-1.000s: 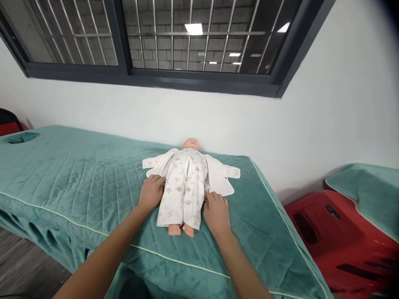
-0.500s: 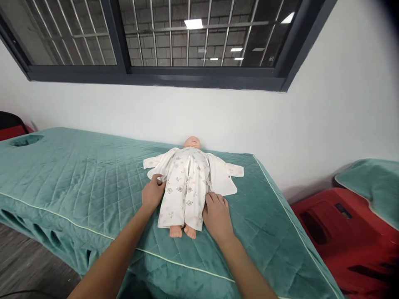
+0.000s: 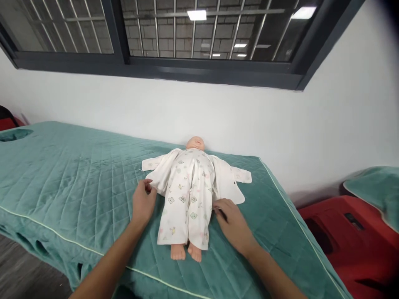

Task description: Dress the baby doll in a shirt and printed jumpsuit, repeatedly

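A baby doll [image 3: 195, 143] lies on its back, head toward the wall, bare feet toward me. It wears white printed trousers [image 3: 179, 207] pulled high over its front. A white baby jacket [image 3: 229, 182] spreads open beneath it, sleeves stretched out to both sides. At the left, my left hand [image 3: 144, 202] is closed in a pinch at the lower corner of the jacket's left flap. My right hand [image 3: 233, 222] is beside the trousers, below the right flap, its fingers curled together; a thin pale bit shows at the fingertips, too small to name.
A green quilted cover [image 3: 93, 178] lies over the bed, with a round hole [image 3: 15, 134] at the far left. Behind it stand a white wall [image 3: 249, 120] and a barred window [image 3: 199, 41]. A red plastic chair [image 3: 339, 232] with green cloth [image 3: 370, 187] is at right.
My left hand has moved left from beside the trousers to the jacket flap's corner. My right hand has drawn slightly away from the trouser leg, fingers curling. The view has shifted a little.
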The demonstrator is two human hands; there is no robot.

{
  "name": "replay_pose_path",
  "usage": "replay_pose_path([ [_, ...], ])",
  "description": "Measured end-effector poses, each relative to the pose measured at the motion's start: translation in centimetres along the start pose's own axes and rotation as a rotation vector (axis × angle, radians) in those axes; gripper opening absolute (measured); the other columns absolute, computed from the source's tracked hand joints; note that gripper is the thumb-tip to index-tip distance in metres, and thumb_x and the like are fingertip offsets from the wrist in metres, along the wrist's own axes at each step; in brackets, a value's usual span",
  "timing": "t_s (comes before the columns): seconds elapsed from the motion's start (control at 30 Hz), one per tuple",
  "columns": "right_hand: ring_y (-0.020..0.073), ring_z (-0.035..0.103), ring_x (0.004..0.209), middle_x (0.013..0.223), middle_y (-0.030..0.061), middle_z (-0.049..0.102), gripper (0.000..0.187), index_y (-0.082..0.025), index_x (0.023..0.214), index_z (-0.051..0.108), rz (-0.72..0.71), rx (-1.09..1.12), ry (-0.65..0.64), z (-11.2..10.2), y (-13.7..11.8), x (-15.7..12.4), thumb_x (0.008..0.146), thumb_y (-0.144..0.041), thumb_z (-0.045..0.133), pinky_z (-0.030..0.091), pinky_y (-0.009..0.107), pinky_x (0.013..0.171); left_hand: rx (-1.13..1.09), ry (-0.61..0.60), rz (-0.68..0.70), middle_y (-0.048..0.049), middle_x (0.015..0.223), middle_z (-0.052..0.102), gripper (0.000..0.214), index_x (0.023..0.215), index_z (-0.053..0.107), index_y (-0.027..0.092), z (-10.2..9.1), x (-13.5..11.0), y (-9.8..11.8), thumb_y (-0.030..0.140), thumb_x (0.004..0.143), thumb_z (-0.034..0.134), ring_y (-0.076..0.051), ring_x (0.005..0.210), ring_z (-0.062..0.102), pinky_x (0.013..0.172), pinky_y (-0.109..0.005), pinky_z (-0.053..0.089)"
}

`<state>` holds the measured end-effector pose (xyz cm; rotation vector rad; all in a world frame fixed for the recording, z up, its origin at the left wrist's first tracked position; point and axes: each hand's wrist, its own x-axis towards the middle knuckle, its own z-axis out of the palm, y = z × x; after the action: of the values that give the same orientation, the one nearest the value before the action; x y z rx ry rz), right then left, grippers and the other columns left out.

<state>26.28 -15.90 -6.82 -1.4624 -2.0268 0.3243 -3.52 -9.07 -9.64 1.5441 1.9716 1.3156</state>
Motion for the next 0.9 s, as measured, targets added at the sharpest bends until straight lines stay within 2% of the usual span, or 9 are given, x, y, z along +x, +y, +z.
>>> replay_pose_path([
  [0.07,0.0198,0.059,0.099,0.104,0.0045,0.065,0.02,-0.023,0.1,0.061,0.064,0.16,0.098,-1.2,1.8,0.7,0.094,-0.023,0.042,0.046,0.035,0.091,0.062,0.012,0.015,-0.0055,0.097,0.062,0.029,0.11,0.055,0.018,0.1,2.4,-0.9,0.027,0.084,0.048,-0.022,0.089,0.059,0.08,-0.034,0.048],
  [0.13,0.0209,0.061,0.099,0.105,0.0056,0.065,0.021,-0.023,0.101,0.061,0.186,0.16,0.203,-2.4,4.0,1.5,0.092,-0.03,0.044,0.047,0.036,0.091,0.173,-0.021,0.04,-0.0092,0.105,0.063,0.029,0.109,0.057,0.017,0.3,4.8,-1.6,0.032,0.087,0.047,-0.025,0.1,0.058,0.087,-0.038,0.046],
  [0.33,0.0336,0.057,0.1,0.105,0.0163,0.064,0.043,-0.017,0.1,0.061,0.432,-0.461,0.135,-4.1,8.6,2.8,0.087,-0.054,0.045,0.045,0.047,0.086,0.491,-0.108,0.078,-0.0144,0.119,0.058,0.039,0.1,0.061,0.017,1.1,7.2,-2.3,0.052,0.083,0.055,-0.037,0.114,0.05,0.092,-0.05,0.042],
  [0.47,0.0278,0.059,0.074,0.08,0.008,0.065,0.039,-0.023,0.079,0.057,0.65,-0.369,0.026,-4.3,9.0,3.1,0.083,-0.061,0.046,0.043,0.039,0.065,0.382,-0.137,0.068,-0.0109,0.116,0.061,0.024,0.087,0.061,0.02,1.0,7.1,-2.7,0.042,0.087,0.051,-0.033,0.11,0.053,0.089,-0.046,0.042],
  [0.53,0.0234,0.057,0.066,0.072,0.0038,0.062,0.034,-0.023,0.075,0.055,0.698,-0.198,0.094,-4.6,8.5,3.8,0.082,-0.056,0.049,0.041,0.035,0.062,0.186,-0.143,0.024,-0.008,0.103,0.064,0.024,0.087,0.058,0.02,0.5,7.3,-2.2,0.041,0.09,0.047,-0.027,0.099,0.058,0.084,-0.039,0.045],
  [0.63,0.0189,0.052,0.066,0.071,0.0004,0.056,0.029,-0.022,0.075,0.052,0.603,0.069,0.392,-4.9,6.1,5.8,0.081,-0.05,0.052,0.04,0.031,0.062,-0.146,-0.063,-0.033,-0.003,0.086,0.061,0.027,0.092,0.051,0.02,-0.7,7.3,0.8,0.044,0.094,0.039,-0.019,0.078,0.058,0.07,-0.031,0.046],
  [0.7,0.0169,0.05,0.068,0.074,-0.0004,0.053,0.026,-0.022,0.076,0.049,0.417,0.235,0.5,-4.7,2.9,7.4,0.083,-0.047,0.054,0.04,0.029,0.062,-0.249,-0.061,0.083,-0.0024,0.087,0.06,0.027,0.095,0.049,0.021,-1.4,6.7,4.4,0.045,0.096,0.037,-0.018,0.078,0.057,0.069,-0.029,0.046],
  [0.8,0.0162,0.05,0.073,0.077,-0.0001,0.052,0.022,-0.023,0.074,0.043,0.024,0.292,0.238,-3.8,-2.4,9.4,0.088,-0.038,0.051,0.043,0.029,0.069,-0.113,-0.308,0.431,-0.0043,0.09,0.064,0.024,0.097,0.051,0.023,-1.9,5.0,9.9,0.041,0.097,0.037,-0.021,0.084,0.061,0.072,-0.03,0.046],
  [0.9,0.0142,0.046,0.066,0.074,-0.0012,0.052,0.02,-0.022,0.072,0.044,-0.143,0.113,-0.187,-3.0,-5.4,9.9,0.09,-0.029,0.05,0.038,0.027,0.062,0.114,-0.563,0.77,-0.0054,0.087,0.066,0.022,0.091,0.054,0.022,-1.8,2.9,12.7,0.033,0.098,0.036,-0.021,0.08,0.061,0.074,-0.032,0.045],
])
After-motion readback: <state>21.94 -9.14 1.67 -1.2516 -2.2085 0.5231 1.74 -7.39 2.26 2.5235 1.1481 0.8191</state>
